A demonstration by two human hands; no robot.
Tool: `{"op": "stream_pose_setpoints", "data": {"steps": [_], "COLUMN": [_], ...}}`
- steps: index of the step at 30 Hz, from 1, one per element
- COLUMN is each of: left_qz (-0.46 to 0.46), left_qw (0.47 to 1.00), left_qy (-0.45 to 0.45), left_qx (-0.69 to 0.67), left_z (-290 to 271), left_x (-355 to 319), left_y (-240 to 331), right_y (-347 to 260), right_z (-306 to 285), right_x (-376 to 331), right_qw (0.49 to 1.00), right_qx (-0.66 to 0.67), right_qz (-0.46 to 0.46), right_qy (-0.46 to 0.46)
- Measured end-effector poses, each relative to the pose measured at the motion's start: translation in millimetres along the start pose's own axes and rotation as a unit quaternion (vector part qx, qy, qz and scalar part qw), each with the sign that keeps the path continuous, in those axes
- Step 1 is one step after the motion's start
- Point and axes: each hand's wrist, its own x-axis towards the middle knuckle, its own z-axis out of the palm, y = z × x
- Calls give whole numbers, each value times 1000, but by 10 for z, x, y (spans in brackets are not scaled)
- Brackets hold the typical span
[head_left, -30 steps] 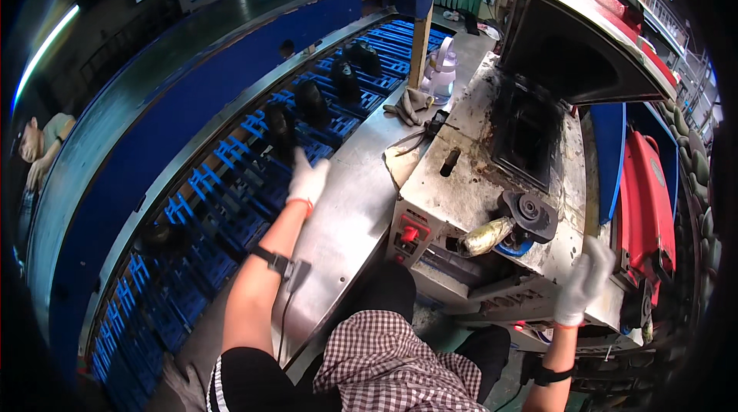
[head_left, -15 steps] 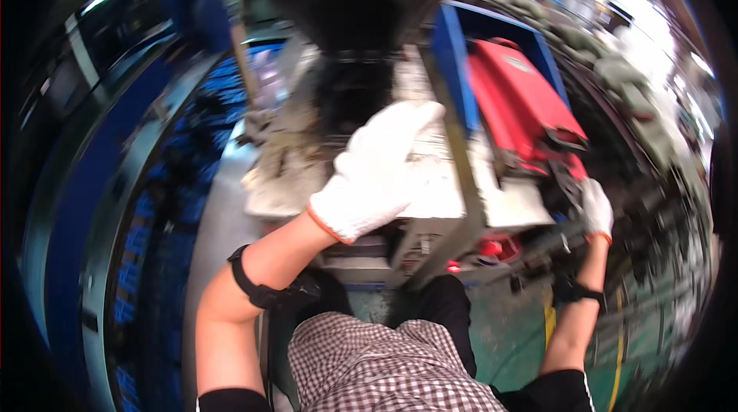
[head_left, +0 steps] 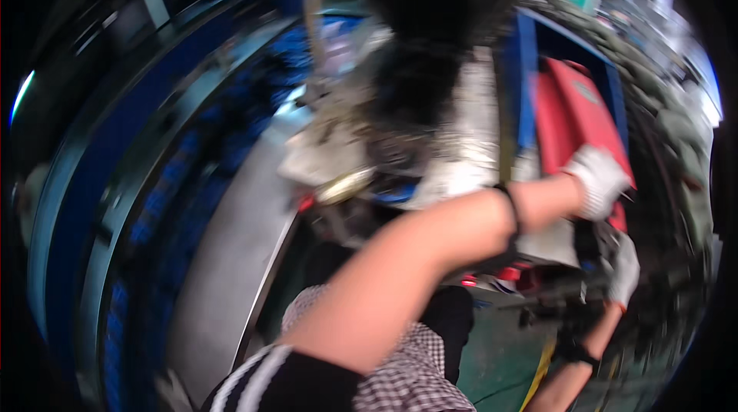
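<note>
Two long red casings lie side by side, partly inside a blue bin at the right. My left hand, in a white glove, is over the near end of the casings and hides part of it. Its fingers are smeared, so their grip is unclear. Just below it is my right hand, also gloved in white. The right fingers are closed at dark metal parts by the near end of the casings; what they hold cannot be made out. My left forearm crosses in front of the bench.
A worn pale bench with a dark machine opening stands ahead. A grey metal sheet slopes at the left, beside blue racks. Grey-green bundles line the far right. Green floor with a yellow line shows below.
My left hand has moved right, from above the bench to the near end of the red casings. The view has turned left; my right hand stays near the same end.
</note>
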Motion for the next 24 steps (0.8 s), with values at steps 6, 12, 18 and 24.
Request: {"op": "stream_pose_setpoints", "data": {"steps": [6, 12, 18, 24], "left_qz": [-6, -46, -12, -142], "left_qw": [995, 992, 993, 899], "left_qy": [35, 34, 86, 407], "left_qx": [89, 112, -80, 82], "left_z": [772, 835, 604, -1239], "left_x": [438, 389, -308, -3463], "left_y": [-22, -38, 34, -635], "right_y": [242, 415, 567, 786], "right_z": [-503, -420, -429, -427], "right_x": [211, 379, 284, 542], "right_qw": [948, 941, 896, 955], "right_qx": [-304, -314, -405, -247], "right_qz": [-97, -74, -121, -102], "right_qy": [8, 98, 135, 127]}}
